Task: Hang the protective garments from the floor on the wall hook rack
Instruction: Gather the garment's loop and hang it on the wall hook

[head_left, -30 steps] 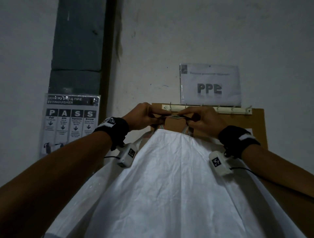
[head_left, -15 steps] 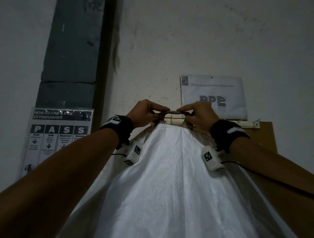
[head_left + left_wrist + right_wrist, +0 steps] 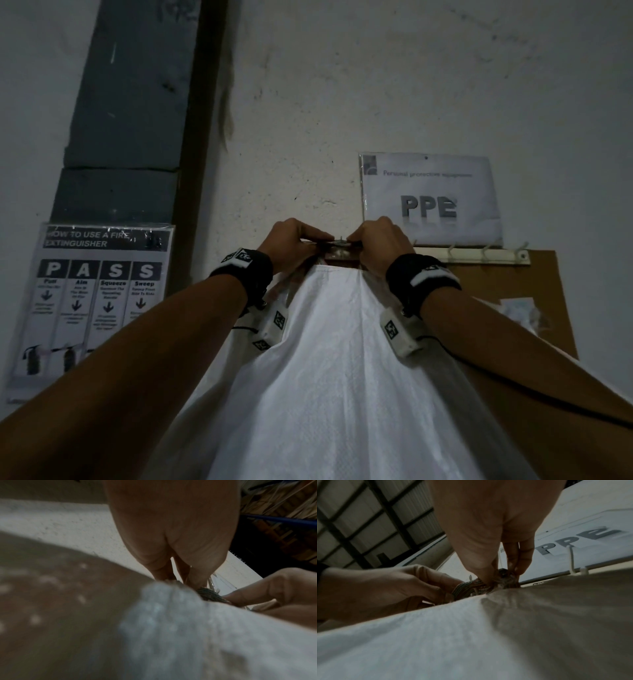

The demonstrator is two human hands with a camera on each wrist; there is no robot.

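A white protective garment (image 3: 329, 377) hangs down from my two raised hands against the wall. My left hand (image 3: 294, 241) and right hand (image 3: 380, 240) each pinch an end of its dark woven neck strap (image 3: 339, 243), held taut at the left end of the white hook rack (image 3: 479, 256). A small metal hook sticks up between my fingertips. In the right wrist view the striped strap (image 3: 467, 588) runs between both hands above the white cloth (image 3: 436, 635). In the left wrist view my fingers (image 3: 193, 577) pinch the strap (image 3: 209, 595); the garment (image 3: 197, 635) is blurred.
The rack sits on a brown board (image 3: 513, 325) under a PPE sign (image 3: 431, 198); several bare hooks stand to the right of my hands. A fire extinguisher poster (image 3: 96, 294) hangs at left, below a dark grey column (image 3: 130, 102).
Both hands have lifted the strap upward along the wall, from below the rack to the level of the hooks. The garment rose with them.
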